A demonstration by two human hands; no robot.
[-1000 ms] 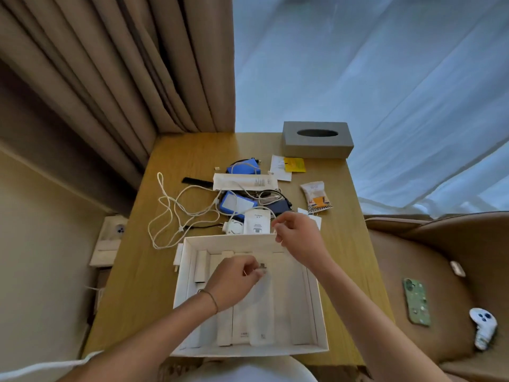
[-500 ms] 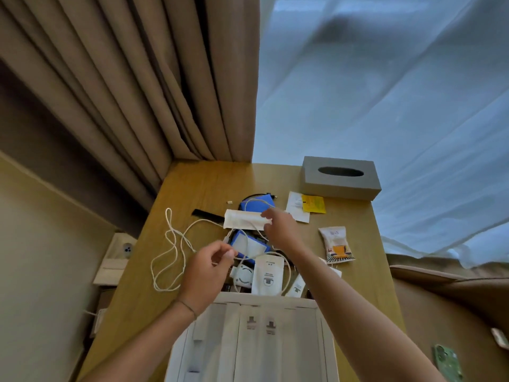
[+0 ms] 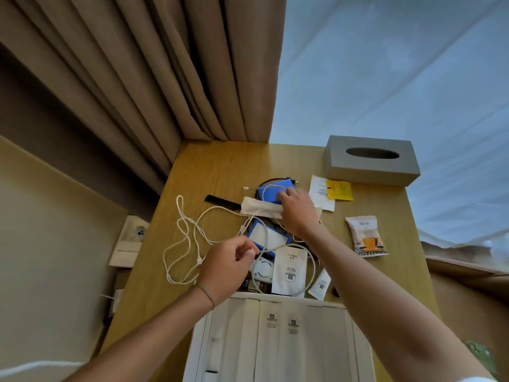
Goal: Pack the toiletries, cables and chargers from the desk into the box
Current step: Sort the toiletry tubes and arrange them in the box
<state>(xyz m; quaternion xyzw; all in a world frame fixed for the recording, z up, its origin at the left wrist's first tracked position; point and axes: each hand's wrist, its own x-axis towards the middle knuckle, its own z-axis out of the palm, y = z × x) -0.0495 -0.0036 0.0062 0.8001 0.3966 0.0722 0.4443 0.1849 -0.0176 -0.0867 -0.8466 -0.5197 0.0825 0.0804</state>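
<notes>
The white box (image 3: pixel 333 343) lies at the near desk edge with several white packets inside. Beyond it is a pile: a tangled white cable (image 3: pixel 187 244), two blue devices (image 3: pixel 272 190) (image 3: pixel 271 238), a long white pouch (image 3: pixel 260 210), a black comb (image 3: pixel 220 202), a round white charger (image 3: pixel 263 268) and white sachets (image 3: pixel 289 271). My left hand (image 3: pixel 227 267) pinches the white cable near the lower blue device. My right hand (image 3: pixel 298 213) rests across the long pouch, fingertips on the far blue device; whether it grips anything is unclear.
A grey tissue box (image 3: pixel 371 159) stands at the desk's far right. A yellow sachet (image 3: pixel 339 190), a paper slip (image 3: pixel 319 193) and a coffee packet (image 3: pixel 367 235) lie right of the pile. Brown curtains hang behind; a wall socket (image 3: pixel 135 232) sits left of the desk.
Both hands left the box and reached forward to the pile. The left hand took hold of the white cable; the right hand moved further onto the pouch and far blue device. The view tilted up.
</notes>
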